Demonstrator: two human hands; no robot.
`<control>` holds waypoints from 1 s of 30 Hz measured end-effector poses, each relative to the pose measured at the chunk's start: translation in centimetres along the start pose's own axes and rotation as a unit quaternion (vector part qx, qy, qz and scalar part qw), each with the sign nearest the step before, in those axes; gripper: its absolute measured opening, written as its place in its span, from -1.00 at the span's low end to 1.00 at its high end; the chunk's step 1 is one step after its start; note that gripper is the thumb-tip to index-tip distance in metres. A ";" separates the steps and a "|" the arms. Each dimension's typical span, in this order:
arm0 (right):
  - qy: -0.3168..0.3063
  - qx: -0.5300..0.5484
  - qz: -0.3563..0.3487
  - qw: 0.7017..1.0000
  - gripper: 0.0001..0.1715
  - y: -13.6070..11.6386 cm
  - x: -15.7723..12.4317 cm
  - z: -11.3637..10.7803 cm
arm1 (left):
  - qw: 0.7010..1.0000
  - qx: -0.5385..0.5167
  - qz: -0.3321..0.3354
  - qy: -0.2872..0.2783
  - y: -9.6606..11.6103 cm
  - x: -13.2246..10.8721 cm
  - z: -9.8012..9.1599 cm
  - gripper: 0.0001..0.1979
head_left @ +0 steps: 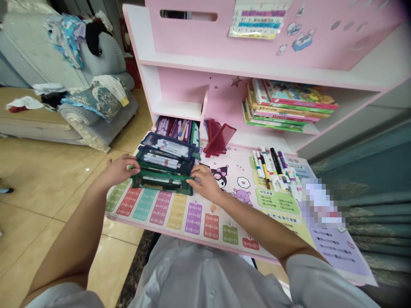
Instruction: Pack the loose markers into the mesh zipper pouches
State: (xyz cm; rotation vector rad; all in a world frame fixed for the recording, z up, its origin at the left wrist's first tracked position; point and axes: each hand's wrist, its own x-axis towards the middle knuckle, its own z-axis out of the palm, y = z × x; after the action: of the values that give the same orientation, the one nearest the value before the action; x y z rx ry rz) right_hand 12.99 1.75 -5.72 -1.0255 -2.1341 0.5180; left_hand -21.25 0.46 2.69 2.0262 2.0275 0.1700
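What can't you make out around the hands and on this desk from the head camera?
Head view:
The small item at the left hand: the fingers hide most of it.
The pencil case at its right corner: the right hand covers it.
Whatever lies on the desk mat at right: a pixelated patch blurs it.
The chart: the print is too small, and the top edge cuts it off.

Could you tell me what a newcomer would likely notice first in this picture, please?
The eye would likely go first to the open, multi-layered dark pencil case full of pens at the centre of the pink desk, with the left hand and right hand at its edges. The multiplication-table desk mat spreads beneath it, loose markers lie to its right, and a stack of books fills the shelf above.
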 end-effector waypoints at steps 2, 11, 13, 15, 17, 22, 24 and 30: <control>0.005 -0.030 0.021 0.999 -0.72 -0.3 -0.1 0.3 | 1.000 -0.013 -0.006 0.018 -0.3 0.1 0.5 -0.79; -0.023 -0.068 0.056 0.996 -0.63 -0.6 -0.9 1.5 | 0.993 -0.085 0.023 0.078 -1.7 0.1 2.8 -0.78; -0.021 -0.066 0.057 0.996 -0.65 -0.6 -0.9 1.6 | 0.991 -0.086 0.013 0.102 -1.2 0.0 3.1 -0.77; -0.017 -0.064 0.060 0.996 -0.66 -0.7 -1.0 1.6 | 0.987 -0.080 -0.003 0.141 -0.1 -0.3 3.5 -0.74; -0.016 -0.063 0.063 0.996 -0.68 -0.8 -1.0 1.6 | 0.979 -0.082 -0.019 0.186 1.8 -0.6 3.9 -0.70; -0.018 -0.066 0.067 0.995 -0.68 -1.1 -1.0 1.4 | 0.951 -0.110 0.005 0.288 8.1 -0.9 5.1 -0.75; -0.019 -0.065 0.067 0.995 -0.68 -1.2 -1.1 1.2 | 0.950 -0.103 0.036 0.291 10.7 -0.6 5.3 -0.78; -0.008 -0.075 0.080 0.994 -0.68 -1.4 -0.9 -0.3 | 0.957 -0.087 0.120 0.250 17.8 1.4 6.2 -0.87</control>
State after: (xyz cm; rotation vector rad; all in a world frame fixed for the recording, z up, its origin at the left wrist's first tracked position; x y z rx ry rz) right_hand 12.92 0.19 -5.08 -1.2888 -2.1404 0.4481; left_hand -2.42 1.47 1.40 2.2718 1.9195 0.9612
